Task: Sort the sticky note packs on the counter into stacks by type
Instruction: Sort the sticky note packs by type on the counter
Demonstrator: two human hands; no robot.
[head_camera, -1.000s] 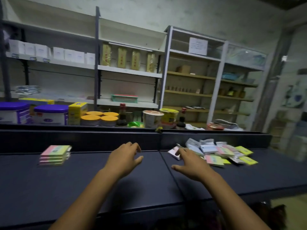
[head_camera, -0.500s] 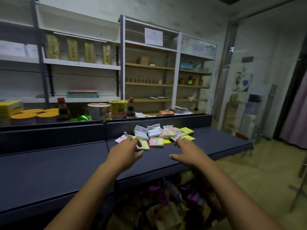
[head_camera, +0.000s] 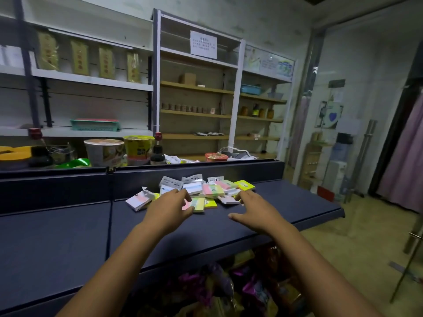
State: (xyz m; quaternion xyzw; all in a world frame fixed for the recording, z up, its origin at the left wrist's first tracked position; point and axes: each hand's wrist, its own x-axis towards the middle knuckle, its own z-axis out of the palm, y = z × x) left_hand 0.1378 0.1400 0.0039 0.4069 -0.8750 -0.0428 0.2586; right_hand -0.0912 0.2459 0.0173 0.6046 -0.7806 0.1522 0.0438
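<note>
A loose pile of sticky note packs [head_camera: 207, 189] lies on the dark blue counter [head_camera: 68, 236], against its raised back ledge. It holds white-wrapped packs, pink-and-green striped packs and bright yellow packs [head_camera: 244, 185]. One white pack [head_camera: 140, 199] sits apart at the pile's left end. My left hand [head_camera: 170, 208] hovers over the pile's near left side, fingers spread, its fingertips over a pastel striped pack [head_camera: 198, 204]. My right hand [head_camera: 253, 208] reaches toward the pile's right side, fingers apart, near a white pack [head_camera: 229, 199]. Neither hand grips anything.
Behind the ledge stand instant noodle cups [head_camera: 104, 152], sauce bottles [head_camera: 157, 149] and yellow lids [head_camera: 13, 154]. Shelving [head_camera: 196, 88] lines the wall. The counter ends at right [head_camera: 338, 210]; coloured packages [head_camera: 217, 287] lie under it. A metal pole [head_camera: 412, 243] stands far right.
The view has swung right, so the pile now sits centred and the sorted stack at the left has left the view. Both hands have moved forward to the pile's near edge.
</note>
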